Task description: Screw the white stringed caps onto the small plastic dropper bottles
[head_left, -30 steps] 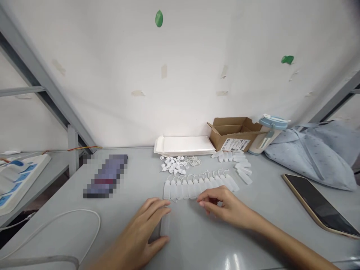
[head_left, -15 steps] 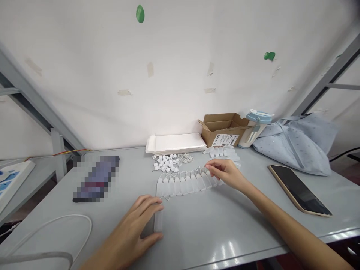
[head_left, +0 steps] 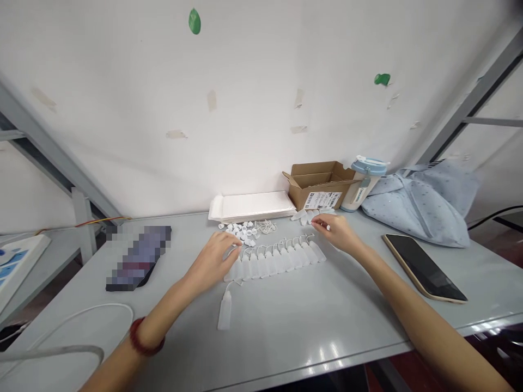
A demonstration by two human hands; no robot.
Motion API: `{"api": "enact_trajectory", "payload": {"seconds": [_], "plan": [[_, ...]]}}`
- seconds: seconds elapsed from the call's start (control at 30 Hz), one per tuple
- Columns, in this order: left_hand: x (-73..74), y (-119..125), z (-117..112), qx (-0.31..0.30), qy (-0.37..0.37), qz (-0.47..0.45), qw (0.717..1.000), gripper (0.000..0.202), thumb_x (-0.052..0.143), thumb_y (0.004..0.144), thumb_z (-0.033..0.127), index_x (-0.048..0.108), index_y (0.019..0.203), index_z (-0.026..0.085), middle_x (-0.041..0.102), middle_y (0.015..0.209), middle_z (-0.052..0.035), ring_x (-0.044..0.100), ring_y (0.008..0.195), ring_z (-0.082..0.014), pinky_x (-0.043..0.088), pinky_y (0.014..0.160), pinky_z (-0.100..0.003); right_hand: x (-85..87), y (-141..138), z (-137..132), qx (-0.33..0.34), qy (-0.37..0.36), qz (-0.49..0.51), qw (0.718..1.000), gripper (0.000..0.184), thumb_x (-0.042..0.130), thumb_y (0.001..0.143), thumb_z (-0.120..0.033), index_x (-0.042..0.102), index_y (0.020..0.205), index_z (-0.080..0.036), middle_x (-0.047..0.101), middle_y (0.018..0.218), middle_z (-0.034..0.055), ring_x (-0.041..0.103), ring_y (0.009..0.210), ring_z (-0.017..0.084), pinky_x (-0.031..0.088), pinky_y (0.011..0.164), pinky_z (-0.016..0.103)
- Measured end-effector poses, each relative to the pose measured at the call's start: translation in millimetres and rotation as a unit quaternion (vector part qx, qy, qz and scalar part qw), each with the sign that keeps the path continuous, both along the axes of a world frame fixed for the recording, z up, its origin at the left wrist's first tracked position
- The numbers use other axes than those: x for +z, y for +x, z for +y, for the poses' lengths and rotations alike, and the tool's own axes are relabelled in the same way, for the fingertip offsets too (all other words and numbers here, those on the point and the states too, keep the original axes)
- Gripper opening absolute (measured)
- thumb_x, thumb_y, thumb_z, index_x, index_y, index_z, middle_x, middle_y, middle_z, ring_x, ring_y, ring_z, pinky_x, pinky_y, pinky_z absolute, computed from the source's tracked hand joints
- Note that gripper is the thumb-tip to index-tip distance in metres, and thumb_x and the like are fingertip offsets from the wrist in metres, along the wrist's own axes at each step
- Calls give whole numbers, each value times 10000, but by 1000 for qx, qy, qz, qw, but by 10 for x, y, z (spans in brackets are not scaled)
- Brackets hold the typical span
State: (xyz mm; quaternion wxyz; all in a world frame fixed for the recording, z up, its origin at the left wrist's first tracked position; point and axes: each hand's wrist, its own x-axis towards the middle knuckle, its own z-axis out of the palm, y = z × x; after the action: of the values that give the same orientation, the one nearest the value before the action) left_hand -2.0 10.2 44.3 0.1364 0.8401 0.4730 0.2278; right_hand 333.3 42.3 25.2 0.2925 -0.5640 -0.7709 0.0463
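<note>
Your hands sit at opposite ends of the bottle row.
Your left hand (head_left: pixel 212 261) lies loosely curled, unclenched, on the row of dropper bottles (head_left: pixel 281 260) on the surface (head_left: pixel 310 326); your right hand (head_left: pixel 337 231) pinches among loose bottles (head_left: pixel 304 216), grip unclear. They look light, slick and squashy: hold the stiffer necks.

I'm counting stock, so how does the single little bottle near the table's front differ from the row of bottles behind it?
The single bottle lies alone, no hand on it; the row of bottles lies packed side by side, the left hand touching its left end. The single bottle is nearer the front edge; the row slants away rightward behind it. Both are small, translucent white, flat on the grey table.
</note>
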Motion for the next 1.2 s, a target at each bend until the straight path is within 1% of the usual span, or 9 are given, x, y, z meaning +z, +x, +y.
{"api": "enact_trajectory", "payload": {"seconds": [0.1,0.2,0.27,0.4,0.53,0.7,0.83,1.0,1.2], "plan": [[28,167,309,8,9,32,999,256,403,852,256,647,874,183,667,934,-67,553,963,-239,459,820,-358,-47,66,46,-6,11,-20,1000,162,480,808,-197,637,788,-161,666,739,64,575,622,175,425,599,280],[0,350,517,1,6,55,998,215,467,795,233,677,788,182,675,808,-60,571,871,-243,452,757,-338,-100,113,84,-10,23,-41,999,161,481,804,-171,642,807,-159,658,765,65,572,620,175,436,613,289],[-46,455,587,-3,5,70,998,180,510,750,211,685,729,176,666,733,-60,572,828,-244,445,712,-323,-133,130,104,-12,34,-53,998,177,474,817,-167,648,848,-162,656,792,69,577,649,183,445,633,298],[-147,569,628,3,9,88,996,142,543,674,154,668,608,168,638,638,-68,563,829,-265,418,629,-296,-209,118,131,-12,63,-83,994,255,442,852,-161,639,1013,-173,649,899,95,558,851,246,447,766,359],[-138,562,619,8,13,78,997,229,485,674,97,627,513,177,600,539,-52,569,741,-237,404,619,-286,-268,60,164,-15,77,-115,990,314,439,868,-176,608,1132,-173,597,1026,140,495,951,290,410,846,432],[11,442,537,36,40,24,998,224,471,754,175,665,646,198,669,703,-42,568,798,-232,420,671,-299,-210,-72,272,-4,86,-135,987,337,456,862,-147,579,1174,-179,527,1207,145,443,1077,306,385,884,438],[46,259,393,70,65,-25,995,197,484,790,252,661,715,208,673,737,-22,571,793,-213,431,722,-311,-164,-167,370,13,85,-143,986,290,490,832,-108,627,1077,-182,593,1137,116,497,1031,289,413,819,401],[-40,23,196,107,44,-81,990,186,500,791,303,663,755,220,693,793,-13,590,837,-211,442,742,-316,-220,-144,424,29,77,-120,989,256,506,806,-80,650,995,-175,641,1058,101,542,1001,267,424,819,381],[20,22,59,110,13,-108,988,201,506,816,340,667,819,219,699,873,-27,595,902,-215,451,780,-320,-273,-14,404,34,67,-74,994,253,473,812,-89,653,977,-157,653,1002,106,560,965,252,438,836,377]]}}
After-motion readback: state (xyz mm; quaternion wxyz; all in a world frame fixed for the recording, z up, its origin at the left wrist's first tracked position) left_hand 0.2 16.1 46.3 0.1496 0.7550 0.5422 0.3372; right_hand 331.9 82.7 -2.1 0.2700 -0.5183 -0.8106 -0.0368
